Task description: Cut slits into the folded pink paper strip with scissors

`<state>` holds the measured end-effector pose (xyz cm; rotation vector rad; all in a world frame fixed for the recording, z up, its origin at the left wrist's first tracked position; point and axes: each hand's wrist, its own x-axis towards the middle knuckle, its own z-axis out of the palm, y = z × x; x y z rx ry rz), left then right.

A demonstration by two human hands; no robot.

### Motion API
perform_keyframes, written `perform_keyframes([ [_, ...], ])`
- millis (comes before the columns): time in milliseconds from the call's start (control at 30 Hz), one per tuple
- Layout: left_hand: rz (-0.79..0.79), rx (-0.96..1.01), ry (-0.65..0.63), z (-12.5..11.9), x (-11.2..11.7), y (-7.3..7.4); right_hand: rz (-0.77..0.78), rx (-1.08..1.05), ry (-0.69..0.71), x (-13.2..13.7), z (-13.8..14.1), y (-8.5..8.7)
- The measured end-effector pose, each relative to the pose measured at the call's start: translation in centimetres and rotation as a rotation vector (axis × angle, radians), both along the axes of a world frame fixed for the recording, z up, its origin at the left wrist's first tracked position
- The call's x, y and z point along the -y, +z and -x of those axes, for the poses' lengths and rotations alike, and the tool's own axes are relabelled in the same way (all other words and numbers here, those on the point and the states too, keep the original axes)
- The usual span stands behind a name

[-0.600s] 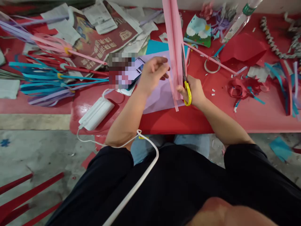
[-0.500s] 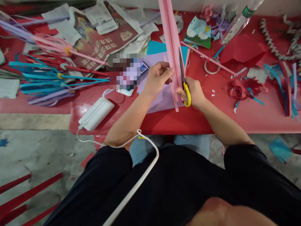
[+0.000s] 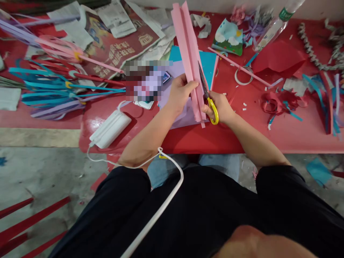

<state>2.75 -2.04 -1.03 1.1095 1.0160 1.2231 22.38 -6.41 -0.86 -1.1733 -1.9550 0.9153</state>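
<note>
Centre of frame, over the near edge of the red table (image 3: 209,139). Left hand (image 3: 180,95) is closed in a pinch on the left edge of the folded pink paper (image 3: 186,43), thumb on top and fingers beneath. The paper is a long, pleated strip slanting from the top centre of the frame down to between the two hands, its lower end over a lilac sheet (image 3: 179,120).

Right hand (image 3: 223,107) is wrapped through the yellow loops of the scissors (image 3: 206,92). The dark blades lie along the strip's right edge, pointing up the frame. Whether they are parted cannot be told.

Judgement: the paper is light and thin, a little stiffened by its folds, but the long free end will likely flop and tear easily. Best held close beside the blades, where the left hand already pinches it.

Nearby: a teal sheet (image 3: 209,64) under the strip, a tape ring (image 3: 243,76) to the right, and a white power bank (image 3: 111,129) to the left.
</note>
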Motion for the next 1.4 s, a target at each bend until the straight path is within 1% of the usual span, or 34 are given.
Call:
perform_keyframes([
  [167, -0.033, -0.031, 0.075, -0.4, 0.2, 0.0, -0.005, -0.033, 0.017, 0.6, 0.2, 0.5],
  [300, -0.029, -0.061, 0.106, -0.7, 0.9, 0.5, 0.003, -0.009, 0.018, 1.0, 0.2, 0.7],
  [467, -0.064, -0.094, 0.126, -0.8, 1.8, 1.0, -0.025, -0.004, 0.007, 1.2, 0.3, 0.9],
  [667, -0.112, -0.163, 0.112, -1.1, 2.9, 1.1, -0.013, 0.062, -0.078, 1.3, 0.4, 1.0],
  [800, -0.141, -0.205, 0.078, -1.5, 3.7, 1.3, -0.044, 0.025, -0.09, 1.3, 0.4, 1.0],
  [900, -0.12, -0.212, 0.055, -1.7, 4.0, 1.5, -0.038, 0.019, -0.116, 1.3, 0.3, 0.9],
  [1067, -0.02, -0.297, -0.007, -1.4, 3.9, 1.9, -0.02, 0.068, -0.167, 1.3, 0.3, 0.5],
  [1267, -0.082, -0.274, 0.005, -1.5, 3.8, 1.6, -0.015, 0.063, -0.196, 1.6, 0.5, 0.5],
  [1400, -0.119, -0.205, 0.035, -1.8, 4.0, 1.2, -0.022, 0.048, -0.203, 1.6, 0.8, 0.7],
])
